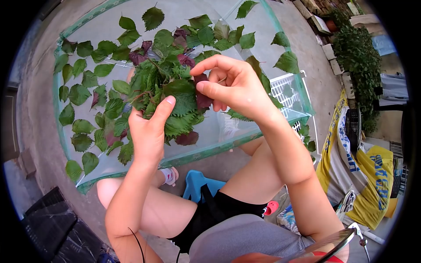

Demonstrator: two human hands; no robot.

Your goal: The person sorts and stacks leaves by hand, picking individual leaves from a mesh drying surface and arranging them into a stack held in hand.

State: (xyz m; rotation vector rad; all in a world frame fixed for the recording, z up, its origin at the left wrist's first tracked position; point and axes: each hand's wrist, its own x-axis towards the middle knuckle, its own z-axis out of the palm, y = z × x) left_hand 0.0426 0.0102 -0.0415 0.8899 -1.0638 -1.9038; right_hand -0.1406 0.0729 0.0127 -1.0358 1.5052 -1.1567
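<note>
My left hand [148, 131] is closed round a thick bunch of green shiso leaves [177, 94], its thumb pressed on top. Close by on the right, my right hand [232, 83] pinches a purple shiso leaf [202, 94] between thumb and bent fingers, at the edge of the bunch. Whether that leaf is still joined to the bunch cannot be made out. Under both hands is a mesh drying net [193, 151] with a green border. Single leaves, such as a green leaf [79, 94], lie spread over it, green and some purple.
A white plastic rack [283, 90] shows under the net's right side. Below the net stands a blue stool [193, 182]. Yellow and white sacks [372, 179] lie to the right, near a leafy shrub [357, 57]. Dark plastic sheeting [57, 223] is at lower left.
</note>
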